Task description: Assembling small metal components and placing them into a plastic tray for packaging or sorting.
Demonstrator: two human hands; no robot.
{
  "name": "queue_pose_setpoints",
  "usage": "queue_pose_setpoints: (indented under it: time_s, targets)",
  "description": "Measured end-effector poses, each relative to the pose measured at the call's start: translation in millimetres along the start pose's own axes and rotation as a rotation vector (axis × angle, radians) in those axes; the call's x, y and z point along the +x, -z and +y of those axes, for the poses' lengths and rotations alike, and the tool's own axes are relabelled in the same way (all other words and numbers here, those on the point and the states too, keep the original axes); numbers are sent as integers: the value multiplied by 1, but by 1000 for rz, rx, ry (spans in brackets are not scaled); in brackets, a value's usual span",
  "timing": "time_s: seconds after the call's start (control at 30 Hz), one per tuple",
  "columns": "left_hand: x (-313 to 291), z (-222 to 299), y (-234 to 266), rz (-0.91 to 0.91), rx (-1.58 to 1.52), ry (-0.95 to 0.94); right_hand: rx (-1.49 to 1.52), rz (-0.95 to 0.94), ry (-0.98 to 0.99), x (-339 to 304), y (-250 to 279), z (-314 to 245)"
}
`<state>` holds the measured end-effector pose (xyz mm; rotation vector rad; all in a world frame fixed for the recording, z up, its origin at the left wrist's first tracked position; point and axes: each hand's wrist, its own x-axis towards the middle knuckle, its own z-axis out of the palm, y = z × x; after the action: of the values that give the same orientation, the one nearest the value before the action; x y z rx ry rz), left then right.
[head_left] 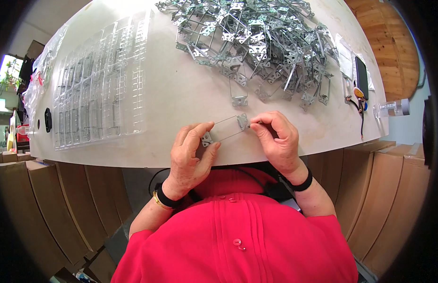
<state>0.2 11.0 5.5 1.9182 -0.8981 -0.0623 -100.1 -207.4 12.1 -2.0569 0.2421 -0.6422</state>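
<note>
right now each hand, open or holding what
Left hand: closed, holding one end of a metal frame.
Right hand: pinched shut at its other end; exact grip unclear.

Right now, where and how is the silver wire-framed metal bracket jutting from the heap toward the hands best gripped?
Probably by its flat holed silver end plate, from the person's side: that end juts clear, while the two thin wires run back toward the tangled metal heap.
</note>
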Motion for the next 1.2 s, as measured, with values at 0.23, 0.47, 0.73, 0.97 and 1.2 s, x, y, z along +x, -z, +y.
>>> queue_pose_setpoints:
  time_s: [0.23,0.47,0.73,0.97,1.2]
  targets:
    - [0,1,0,-2,7,-10,-6,-7,19,2,-2,1]
    - [0,2,0,-5,-5,4,130,21,-30,-7,3,9]
    - [3,7,4,-29,4,11,152,-31,-20,-2,2,8]
    - [10,14,10,-88,24,35,-13,-74,141,6,4,4]
    - [14,14,11,-143,55,50,-22,-136,151,3,4,7]
